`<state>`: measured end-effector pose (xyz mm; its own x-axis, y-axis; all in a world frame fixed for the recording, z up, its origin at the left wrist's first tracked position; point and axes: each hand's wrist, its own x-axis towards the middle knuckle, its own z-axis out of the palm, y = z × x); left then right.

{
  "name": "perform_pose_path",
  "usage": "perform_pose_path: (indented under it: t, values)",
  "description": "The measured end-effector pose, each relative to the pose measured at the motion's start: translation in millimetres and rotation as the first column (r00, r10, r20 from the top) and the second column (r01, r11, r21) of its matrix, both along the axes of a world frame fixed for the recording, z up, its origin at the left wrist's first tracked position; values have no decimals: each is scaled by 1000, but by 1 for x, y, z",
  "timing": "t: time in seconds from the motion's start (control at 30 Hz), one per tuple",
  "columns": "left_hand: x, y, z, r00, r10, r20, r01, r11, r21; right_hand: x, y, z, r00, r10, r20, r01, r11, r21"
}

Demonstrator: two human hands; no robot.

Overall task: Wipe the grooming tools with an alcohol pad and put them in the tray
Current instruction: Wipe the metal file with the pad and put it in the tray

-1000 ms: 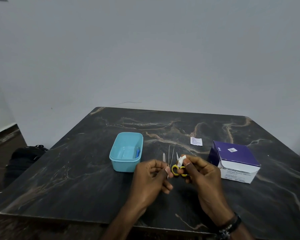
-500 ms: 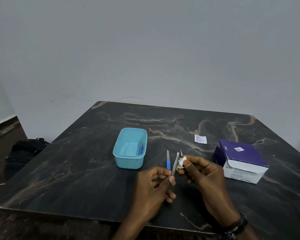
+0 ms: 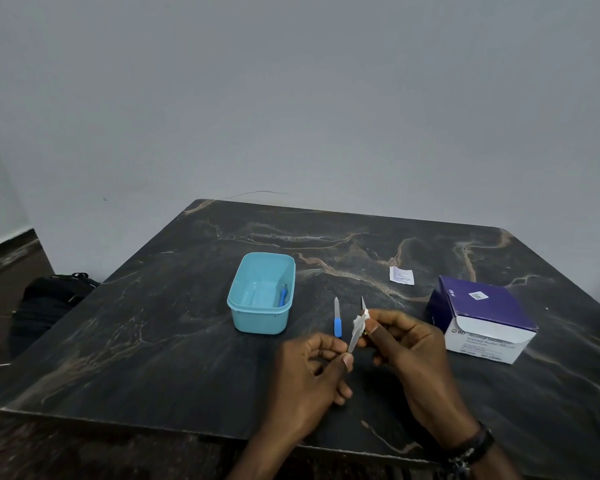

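Both hands meet above the dark marble table (image 3: pixel 153 341). Left hand (image 3: pixel 312 372) pinches the near end of a slim metal tool (image 3: pixel 353 339) between thumb and fingers; right hand (image 3: pixel 409 344) presses a white alcohol pad (image 3: pixel 360 320) around its upper part. Further left stands the blue tray (image 3: pixel 261 323), a blue-handled tool (image 3: pixel 284 295) inside. A blue-handled nail file (image 3: pixel 337 322) lies between tray and hands. Rightward sit a torn wrapper (image 3: pixel 401 275) and a purple swab box (image 3: pixel 482 320).
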<state>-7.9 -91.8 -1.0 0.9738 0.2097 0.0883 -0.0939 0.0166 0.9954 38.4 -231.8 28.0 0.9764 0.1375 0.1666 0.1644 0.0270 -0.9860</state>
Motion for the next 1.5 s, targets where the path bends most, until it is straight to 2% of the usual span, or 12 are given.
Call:
perform_pose_path:
  t: [0.3,0.53,0.83,1.5]
  values:
    - [-2,1,2,1000,-23,-2,23,1000,-20,1,-1,0,991,97,-95,-89,993,81]
    - [-3,2,2,999,-34,20,34,999,-11,-1,0,-1,987,159,-33,-159,987,19]
    - [-5,1,6,997,-71,16,71,997,-9,5,1,-8,996,-66,67,67,997,-22]
    - [-3,2,4,1000,-24,7,25,995,-95,5,2,-8,979,-150,135,158,986,-46]
